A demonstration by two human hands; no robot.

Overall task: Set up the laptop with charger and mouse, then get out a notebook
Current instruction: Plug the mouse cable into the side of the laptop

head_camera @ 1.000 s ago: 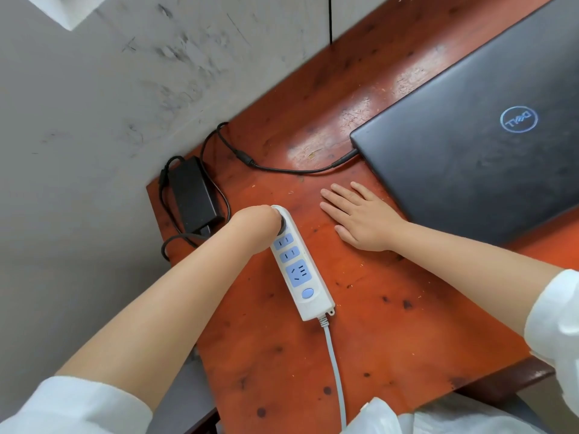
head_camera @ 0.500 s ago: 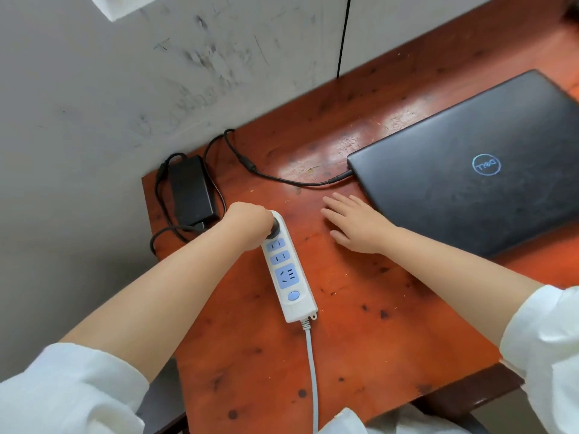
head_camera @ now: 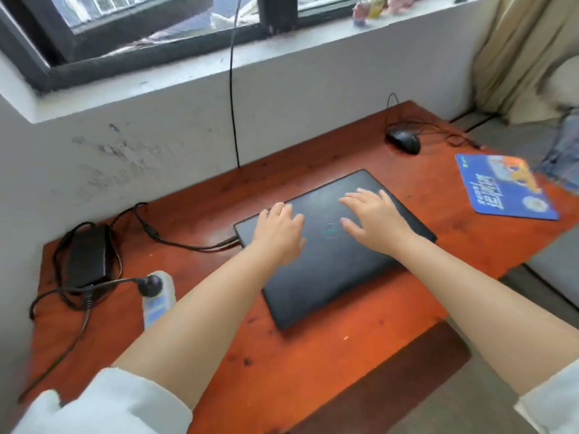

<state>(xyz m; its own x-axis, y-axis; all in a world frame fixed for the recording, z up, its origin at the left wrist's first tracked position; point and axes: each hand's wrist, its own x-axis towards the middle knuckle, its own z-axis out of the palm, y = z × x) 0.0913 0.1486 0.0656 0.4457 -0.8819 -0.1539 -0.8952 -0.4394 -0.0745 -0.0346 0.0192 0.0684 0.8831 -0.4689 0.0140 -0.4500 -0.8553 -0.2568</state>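
Note:
A closed black laptop (head_camera: 326, 274) lies in the middle of the red-brown desk (head_camera: 282, 371). Both my hands lie over its lid with fingers spread: my left hand (head_camera: 279, 233) near the lid's left rear edge, my right hand (head_camera: 372, 220) toward its middle right. The black charger brick (head_camera: 86, 258) sits at the desk's far left. Its thin cable (head_camera: 175, 242) runs into the laptop's left side, and its round black plug (head_camera: 149, 285) sits in the white power strip (head_camera: 158, 299). A black wired mouse (head_camera: 403, 141) rests at the desk's back right. No notebook is in view.
A blue mouse pad (head_camera: 504, 187) lies at the desk's right edge. A grey wall with a window sill (head_camera: 219, 73) stands behind the desk, and a black cable (head_camera: 233, 98) hangs down it. Curtain and bedding (head_camera: 532, 73) are at the right.
My left hand let go of the plug in the power strip and moved onto the laptop lid. My right hand moved from the desk onto the lid. The view swung up and right.

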